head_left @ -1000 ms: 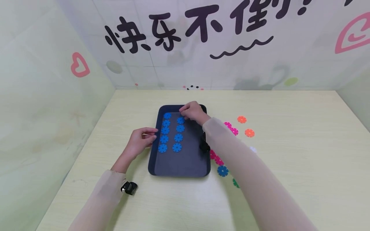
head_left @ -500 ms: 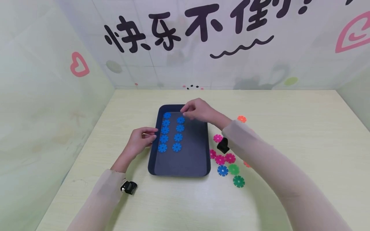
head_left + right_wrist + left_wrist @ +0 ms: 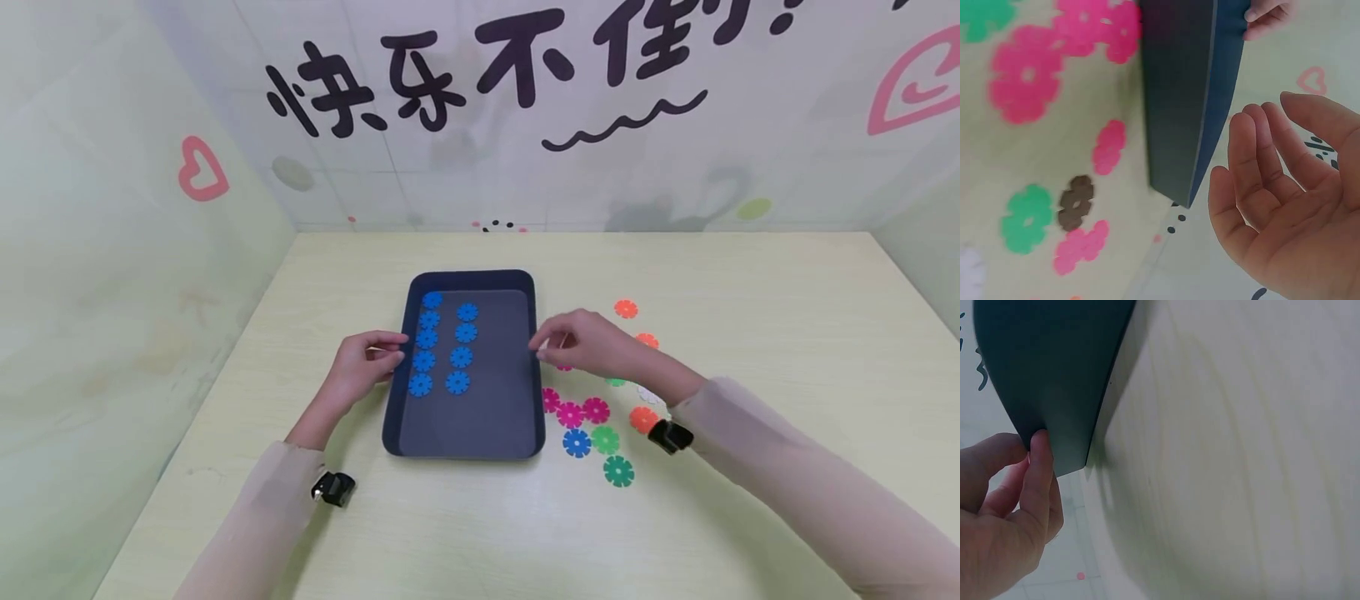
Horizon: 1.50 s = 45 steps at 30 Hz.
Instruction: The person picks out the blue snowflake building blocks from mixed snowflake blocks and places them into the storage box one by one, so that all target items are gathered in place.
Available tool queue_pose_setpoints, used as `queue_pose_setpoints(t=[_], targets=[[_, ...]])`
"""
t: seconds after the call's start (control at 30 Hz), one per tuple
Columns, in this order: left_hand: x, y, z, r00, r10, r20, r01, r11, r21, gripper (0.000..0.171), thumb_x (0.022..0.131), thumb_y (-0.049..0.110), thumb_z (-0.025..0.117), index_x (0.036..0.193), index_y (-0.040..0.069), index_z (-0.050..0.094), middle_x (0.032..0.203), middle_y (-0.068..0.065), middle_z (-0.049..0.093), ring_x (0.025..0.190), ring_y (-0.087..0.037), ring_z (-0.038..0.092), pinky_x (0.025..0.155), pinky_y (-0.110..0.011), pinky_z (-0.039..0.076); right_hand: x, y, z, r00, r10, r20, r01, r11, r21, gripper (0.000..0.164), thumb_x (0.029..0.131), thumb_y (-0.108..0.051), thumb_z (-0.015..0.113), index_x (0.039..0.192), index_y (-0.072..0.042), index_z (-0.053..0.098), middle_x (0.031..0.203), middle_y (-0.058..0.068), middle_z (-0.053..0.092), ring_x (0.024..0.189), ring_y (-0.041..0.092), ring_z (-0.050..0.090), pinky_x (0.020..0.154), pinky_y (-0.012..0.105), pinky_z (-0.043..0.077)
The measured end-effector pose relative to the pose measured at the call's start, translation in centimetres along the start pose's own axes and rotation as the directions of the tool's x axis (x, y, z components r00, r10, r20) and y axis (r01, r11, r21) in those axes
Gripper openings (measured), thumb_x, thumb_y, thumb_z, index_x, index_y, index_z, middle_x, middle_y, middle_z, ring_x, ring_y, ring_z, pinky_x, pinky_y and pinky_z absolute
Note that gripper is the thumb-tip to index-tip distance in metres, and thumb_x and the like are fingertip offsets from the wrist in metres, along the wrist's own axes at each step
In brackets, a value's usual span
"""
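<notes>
A dark rectangular tray [image 3: 498, 408] lies on the table with blue notched plastic discs inside. One column of blue discs [image 3: 424, 361] runs along its left side, and a second column of blue discs [image 3: 461, 357] stands beside it. My left hand [image 3: 358, 367] pinches the tray's left rim; in the left wrist view, the thumb and fingers [image 3: 1040, 456] meet at that rim. Just beyond the right rim hovers my right hand [image 3: 588, 343], fingers loosely bent. The right wrist view shows the right palm [image 3: 1297, 212] with nothing in it.
Right of the tray lie loose discs: several pink ones [image 3: 570, 415], a blue disc [image 3: 577, 442], a light green disc [image 3: 605, 439], a dark green disc [image 3: 618, 471], an orange disc [image 3: 626, 309] and others partly hidden by the right hand. A printed wall stands behind the table.
My right hand has left the far end of the tray and moved right and nearer, to beside the right rim. The left hand and the discs in the tray stay put.
</notes>
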<state>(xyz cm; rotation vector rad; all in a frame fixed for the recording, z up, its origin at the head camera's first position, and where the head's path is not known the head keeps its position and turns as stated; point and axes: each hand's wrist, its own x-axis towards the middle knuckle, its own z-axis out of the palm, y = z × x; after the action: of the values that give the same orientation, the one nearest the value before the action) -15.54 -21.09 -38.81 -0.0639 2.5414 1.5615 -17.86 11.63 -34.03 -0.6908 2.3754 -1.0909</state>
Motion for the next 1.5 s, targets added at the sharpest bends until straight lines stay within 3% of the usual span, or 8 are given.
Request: queue_pose_setpoints(t=[0.23,0.33,0.47,0.8,1.2,1.5], targets=[[0.0,-0.2,-0.1,1.000,0.010,-0.004,-0.010,1.000,-0.015,0.029,0.088,0.001,0.058,0.116,-0.004,0.059,0.098,-0.016,0.056,0.079,-0.019,0.059,0.066,-0.030,0.054,-3.6,1.8,1.6,0.999,-0.025,0.037,0.027,0.998,-0.055,0.021,0.079,-0.004,0.069,0.100,-0.002,0.066,0.080,0.002,0.060,0.067,0.015,0.055,0.059,0.026,0.050],[0.0,-0.2,-0.1,1.000,0.021,-0.002,-0.021,0.999,-0.024,0.029,0.088,0.001,0.057,0.116,-0.005,0.059,0.098,-0.016,0.056,0.079,-0.019,0.059,0.066,-0.030,0.054,-4.6,2.4,2.4,0.997,-0.033,0.066,0.041,0.991,-0.126,0.020,0.077,-0.007,0.073,0.097,-0.006,0.068,0.079,-0.004,0.057,0.070,0.012,0.053,0.060,0.023,0.049],[0.1,-0.3,0.0,1.000,0.020,0.000,-0.020,0.999,-0.026,0.029,0.088,0.001,0.058,0.117,-0.005,0.059,0.098,-0.016,0.055,0.081,-0.021,0.059,0.066,-0.030,0.054,-5.3,3.0,3.4,0.995,-0.040,0.093,0.055,0.985,-0.161,0.022,0.073,-0.010,0.077,0.093,-0.009,0.069,0.078,-0.003,0.053,0.072,0.014,0.050,0.058,0.022,0.047],[0.1,-0.3,0.0,1.000,0.017,0.000,-0.017,1.000,-0.026,0.029,0.088,0.001,0.058,0.117,-0.005,0.059,0.098,-0.016,0.055,0.080,-0.020,0.059,0.066,-0.029,0.054,-6.0,3.4,4.7,0.997,0.003,0.081,0.015,0.975,-0.220,0.031,0.066,-0.013,0.082,0.094,-0.014,0.067,0.089,-0.003,0.052,0.086,0.016,0.048,0.061,0.018,0.048],[0.0,-0.2,0.0,1.000,0.021,0.000,-0.021,1.000,-0.024,0.029,0.089,0.002,0.057,0.117,-0.005,0.059,0.099,-0.017,0.055,0.083,-0.024,0.059,0.066,-0.028,0.054,-5.9,3.3,5.1,0.998,-0.043,0.047,0.054,0.962,-0.267,0.035,0.063,-0.011,0.085,0.089,-0.018,0.063,0.086,-0.006,0.052,0.084,0.016,0.049,0.061,0.019,0.049],[0.1,-0.2,0.0,1.000,0.012,-0.001,-0.012,1.000,-0.026,0.029,0.089,0.002,0.058,0.117,-0.004,0.059,0.100,-0.017,0.055,0.084,-0.025,0.059,0.067,-0.029,0.054,-6.2,3.2,5.3,0.994,-0.090,0.058,0.102,0.952,-0.287,0.034,0.065,-0.010,0.083,0.087,-0.018,0.060,0.087,-0.006,0.051,0.084,0.015,0.050,0.063,0.022,0.051]])
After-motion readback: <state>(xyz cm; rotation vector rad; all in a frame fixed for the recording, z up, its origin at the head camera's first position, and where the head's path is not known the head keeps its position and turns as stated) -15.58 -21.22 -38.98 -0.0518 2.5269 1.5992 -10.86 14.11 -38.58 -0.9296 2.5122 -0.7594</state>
